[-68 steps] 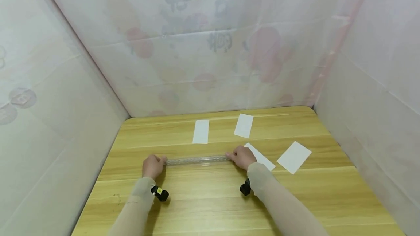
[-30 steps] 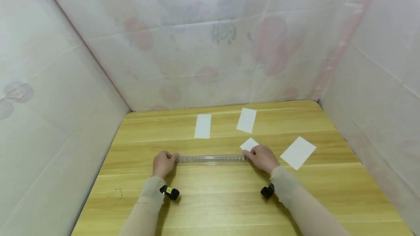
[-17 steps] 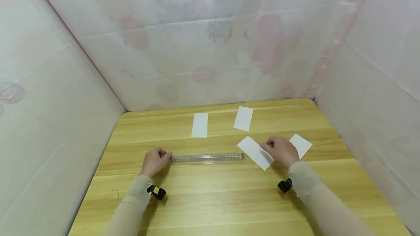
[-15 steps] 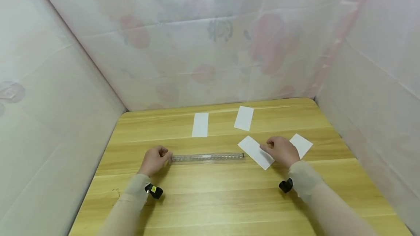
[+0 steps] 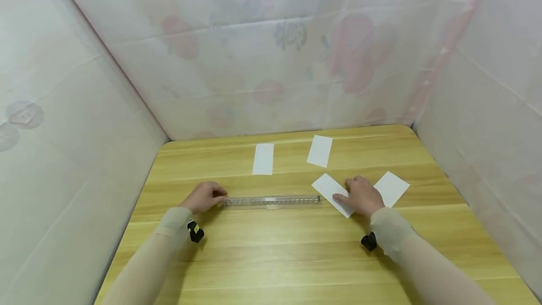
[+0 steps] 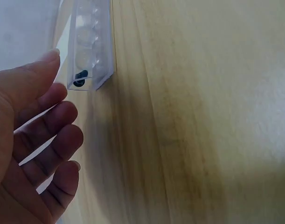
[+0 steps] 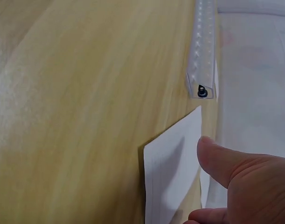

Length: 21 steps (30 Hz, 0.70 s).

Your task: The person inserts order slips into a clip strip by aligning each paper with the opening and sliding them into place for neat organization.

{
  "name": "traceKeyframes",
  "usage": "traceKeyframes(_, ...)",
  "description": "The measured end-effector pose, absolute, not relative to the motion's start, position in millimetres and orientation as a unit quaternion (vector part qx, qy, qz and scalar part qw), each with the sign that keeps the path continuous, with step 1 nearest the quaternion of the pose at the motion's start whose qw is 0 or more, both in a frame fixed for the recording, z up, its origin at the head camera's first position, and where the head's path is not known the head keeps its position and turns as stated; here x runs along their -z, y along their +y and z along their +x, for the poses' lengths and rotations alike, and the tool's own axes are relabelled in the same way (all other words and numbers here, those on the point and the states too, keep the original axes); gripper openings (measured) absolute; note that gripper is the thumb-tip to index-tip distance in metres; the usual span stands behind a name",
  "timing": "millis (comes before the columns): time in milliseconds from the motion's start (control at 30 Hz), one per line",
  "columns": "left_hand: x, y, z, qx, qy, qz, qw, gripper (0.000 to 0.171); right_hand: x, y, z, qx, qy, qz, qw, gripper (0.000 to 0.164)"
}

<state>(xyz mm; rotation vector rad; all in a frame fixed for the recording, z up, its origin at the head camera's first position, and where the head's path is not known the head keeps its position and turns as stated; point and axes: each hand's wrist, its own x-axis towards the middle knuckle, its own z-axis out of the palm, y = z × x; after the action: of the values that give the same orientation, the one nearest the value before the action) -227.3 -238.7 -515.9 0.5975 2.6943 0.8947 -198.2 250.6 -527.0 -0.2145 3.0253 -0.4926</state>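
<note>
A long, clear plastic tube (image 5: pixel 273 202) lies crosswise on the table, with a row of clear rounded shapes inside it. A small dark piece shows in each end, as in the left wrist view of the tube (image 6: pixel 88 51). My left hand (image 5: pixel 203 197) is at its left end, thumb apart from the loosely bent fingers. Beyond the tube's right end, my right hand (image 5: pixel 363 197) is over a white paper card (image 5: pixel 325 183), thumb and fingers spread across it. In the right wrist view the thumb (image 7: pixel 221 161) reaches to the card's edge; most fingers are out of frame.
Two more white cards, a left one (image 5: pixel 263 159) and a right one (image 5: pixel 320 151), lie at the back of the wooden table (image 5: pixel 271 258). Another white card (image 5: pixel 393 187) is right of my right hand, partly behind it. Fabric walls (image 5: pixel 271 60) enclose the table on three sides.
Both hands held the tube's ends earlier. The right hand let go, moved right over the card and has since spread its thumb and fingers. The left hand has loosened at the left end.
</note>
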Motion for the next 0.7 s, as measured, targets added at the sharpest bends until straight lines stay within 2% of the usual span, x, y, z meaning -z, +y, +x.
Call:
traceKeyframes(200, 519, -233, -229, -0.311, 0.919, 0.204, 0.134, 0.007, 532, 247, -198, 0.156, 0.985, -0.067, 0.045, 0.076)
traceKeyframes(467, 528, -232, -230, -0.326, 0.919, 0.171, 0.140, 0.007, 535, 243, -196, 0.148, 0.985, -0.075, 0.041, 0.073)
traceKeyframes(700, 533, -233, -228, -0.334, 0.916, 0.186, 0.122, 0.006, 534, 242, -196, 0.172, 0.982, -0.064, 0.053, 0.072)
